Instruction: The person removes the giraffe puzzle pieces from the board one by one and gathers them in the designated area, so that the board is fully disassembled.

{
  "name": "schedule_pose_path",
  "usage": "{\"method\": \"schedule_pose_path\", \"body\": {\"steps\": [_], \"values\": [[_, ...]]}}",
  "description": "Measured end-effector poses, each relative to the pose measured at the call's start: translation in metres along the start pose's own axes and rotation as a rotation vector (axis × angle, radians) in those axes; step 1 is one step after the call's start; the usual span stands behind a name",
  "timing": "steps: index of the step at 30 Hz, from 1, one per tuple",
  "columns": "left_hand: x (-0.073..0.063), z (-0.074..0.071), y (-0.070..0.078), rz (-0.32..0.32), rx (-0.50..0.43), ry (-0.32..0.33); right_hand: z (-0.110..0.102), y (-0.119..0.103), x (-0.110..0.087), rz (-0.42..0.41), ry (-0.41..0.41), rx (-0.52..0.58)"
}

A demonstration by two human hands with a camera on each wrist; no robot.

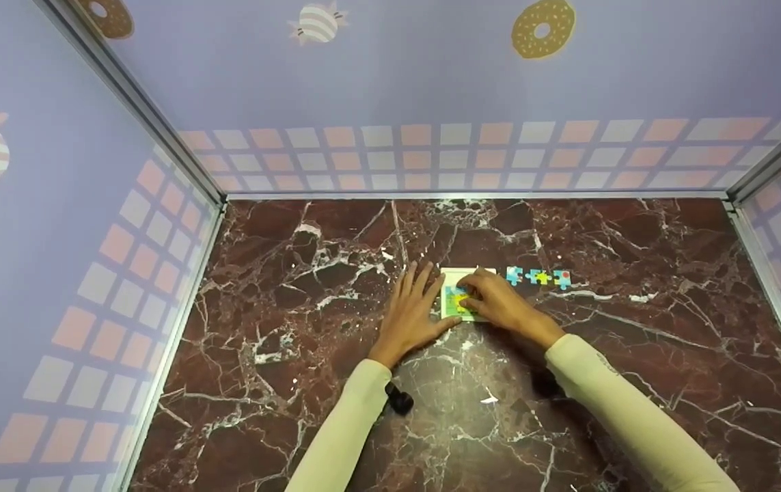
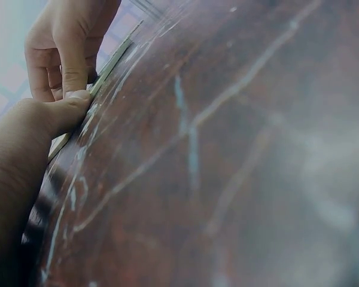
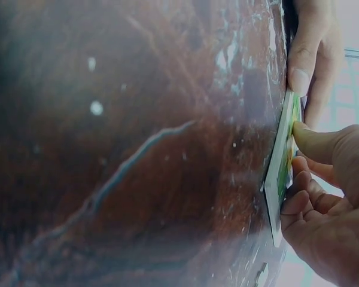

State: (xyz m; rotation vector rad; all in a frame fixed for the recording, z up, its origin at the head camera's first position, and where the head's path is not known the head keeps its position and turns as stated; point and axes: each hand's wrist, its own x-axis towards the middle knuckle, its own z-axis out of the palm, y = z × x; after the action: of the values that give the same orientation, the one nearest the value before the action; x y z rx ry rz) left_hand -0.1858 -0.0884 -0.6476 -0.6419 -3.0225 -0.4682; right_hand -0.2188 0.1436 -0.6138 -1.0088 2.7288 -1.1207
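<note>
A small jigsaw puzzle board with a pale frame lies flat on the table, with blue, green and yellow puzzle pieces inside. My left hand rests at its left side, fingers spread straight and thumb at the near edge. In the left wrist view the left thumb touches the board's rim. My right hand is over the board, thumb and bent index finger pinching a puzzle piece down at the surface. The fingers hide most of that piece and the board's right part. In the right wrist view the right thumb presses against the picture side.
Three loose puzzle pieces, a blue one, a yellow-and-blue one and one with a red spot, lie in a row right of the board. Patterned panels wall in the brown marbled tabletop at the back and sides.
</note>
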Motion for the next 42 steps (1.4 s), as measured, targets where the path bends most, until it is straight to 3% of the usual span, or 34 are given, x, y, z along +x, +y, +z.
{"method": "schedule_pose_path", "body": {"steps": [5, 11, 19, 26, 31, 35, 42], "values": [[0.001, 0.001, 0.0, -0.004, 0.008, 0.001, 0.015, 0.029, 0.0, -0.049, 0.045, 0.04], [0.001, 0.0, 0.0, -0.011, -0.005, -0.004, 0.029, 0.052, 0.0, -0.019, 0.045, 0.011], [0.003, -0.001, 0.001, -0.002, -0.011, 0.001, 0.02, 0.036, -0.002, -0.027, 0.1, 0.072], [0.001, 0.0, 0.0, -0.016, -0.011, -0.012, 0.008, 0.003, -0.004, -0.01, 0.105, 0.086], [0.001, 0.0, 0.0, -0.017, -0.007, -0.015, 0.01, -0.002, -0.004, -0.017, 0.173, 0.111], [0.0, -0.001, 0.0, -0.014, -0.005, -0.012, 0.009, -0.007, -0.006, 0.024, 0.177, 0.141], [0.0, -0.001, 0.0, -0.012, -0.015, -0.024, -0.002, -0.002, -0.019, 0.064, 0.273, 0.177]]}}
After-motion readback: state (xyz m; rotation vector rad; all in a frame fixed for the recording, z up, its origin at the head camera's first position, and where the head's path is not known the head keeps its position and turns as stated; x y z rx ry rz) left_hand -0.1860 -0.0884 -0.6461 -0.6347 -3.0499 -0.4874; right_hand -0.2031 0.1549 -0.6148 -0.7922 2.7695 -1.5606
